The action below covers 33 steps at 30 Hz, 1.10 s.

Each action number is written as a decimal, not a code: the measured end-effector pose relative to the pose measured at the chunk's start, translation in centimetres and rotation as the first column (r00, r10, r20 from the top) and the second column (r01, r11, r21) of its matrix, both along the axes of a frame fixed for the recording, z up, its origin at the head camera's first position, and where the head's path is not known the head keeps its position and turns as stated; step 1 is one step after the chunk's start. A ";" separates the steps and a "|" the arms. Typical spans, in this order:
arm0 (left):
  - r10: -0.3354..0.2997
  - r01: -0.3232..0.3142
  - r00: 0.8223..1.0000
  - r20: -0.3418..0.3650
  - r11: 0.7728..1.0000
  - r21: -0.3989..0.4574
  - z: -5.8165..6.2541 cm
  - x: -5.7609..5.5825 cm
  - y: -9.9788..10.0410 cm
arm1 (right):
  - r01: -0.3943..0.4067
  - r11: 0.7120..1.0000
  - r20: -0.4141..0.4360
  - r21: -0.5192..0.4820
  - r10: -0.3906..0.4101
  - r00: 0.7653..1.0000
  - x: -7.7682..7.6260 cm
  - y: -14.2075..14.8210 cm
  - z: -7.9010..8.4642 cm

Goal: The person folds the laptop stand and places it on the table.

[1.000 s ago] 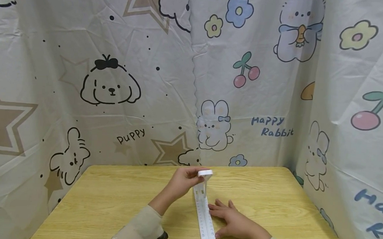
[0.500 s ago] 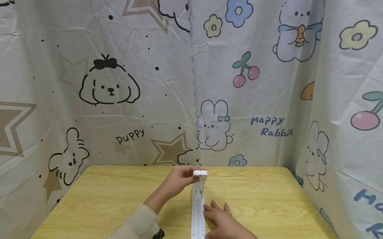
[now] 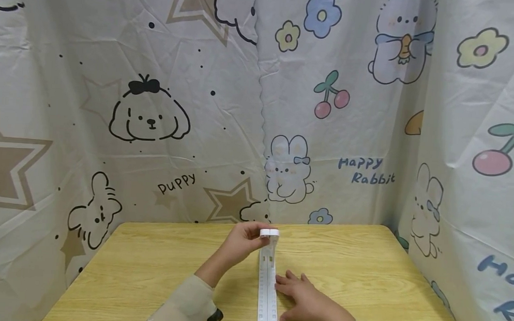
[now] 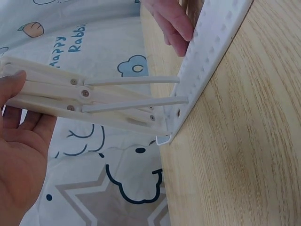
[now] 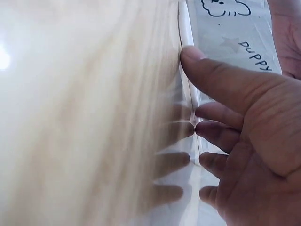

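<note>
A white folding laptop stand (image 3: 268,297), its two halves folded side by side, lies with its long notched base on the table. Its upper arm (image 4: 51,96) is raised at the far end, propped by two thin struts (image 4: 136,103). My left hand (image 3: 239,244) pinches the top of that arm between thumb and fingers, also seen in the left wrist view. To the right of the base, my right hand (image 3: 312,304) rests low with fingers spread, fingertips right at the base's edge. In the right wrist view the right hand's thumb (image 5: 211,75) lies along the white edge.
The wooden table (image 3: 365,263) spreads around the stand. Behind and beside it hangs a printed cloth (image 3: 224,110) with puppies, rabbits and cherries. A small black object (image 3: 216,318) sits at the left sleeve.
The stand has turned from a slant to pointing straight away, its near end shifting left. The right hand moved slightly left with it, and the raised arm came in line with the base.
</note>
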<state>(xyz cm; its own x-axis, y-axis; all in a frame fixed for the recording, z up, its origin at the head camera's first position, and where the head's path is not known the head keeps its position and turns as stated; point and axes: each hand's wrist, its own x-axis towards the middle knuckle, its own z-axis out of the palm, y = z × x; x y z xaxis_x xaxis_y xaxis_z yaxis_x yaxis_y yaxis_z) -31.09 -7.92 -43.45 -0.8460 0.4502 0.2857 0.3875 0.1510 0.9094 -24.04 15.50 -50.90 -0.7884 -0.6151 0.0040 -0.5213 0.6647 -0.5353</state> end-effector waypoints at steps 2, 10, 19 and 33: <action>0.003 -0.003 1.000 -0.005 1.000 -0.005 -0.1 0.1 0.1 | -0.004 1.000 0.001 -0.006 0.004 1.000 -0.2 0.4 0.0; 0.026 -0.028 0.998 -0.050 0.999 -0.033 -1.0 0.0 -0.1 | 0.060 0.997 -0.020 -0.045 -0.060 0.998 -2.9 2.3 -0.2; 0.105 -0.107 0.993 -0.054 0.993 -0.051 -3.1 -0.5 -1.2 | 0.123 0.977 -0.048 -0.174 -0.134 0.990 -6.6 2.1 -0.4; 0.125 -0.114 0.991 0.035 0.966 -0.234 -6.7 -1.7 -2.8 | 0.152 0.952 0.030 -0.266 -0.149 0.988 -9.0 0.1 -1.6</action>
<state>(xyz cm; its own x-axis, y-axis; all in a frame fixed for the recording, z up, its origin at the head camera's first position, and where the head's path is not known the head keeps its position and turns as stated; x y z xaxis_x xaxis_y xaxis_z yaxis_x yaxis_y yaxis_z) -32.75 -10.75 -50.19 -0.9080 0.3937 0.1431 0.3100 0.4017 0.8617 -33.04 15.62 -52.54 -0.8727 -0.4666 0.1437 -0.4200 0.5674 -0.7083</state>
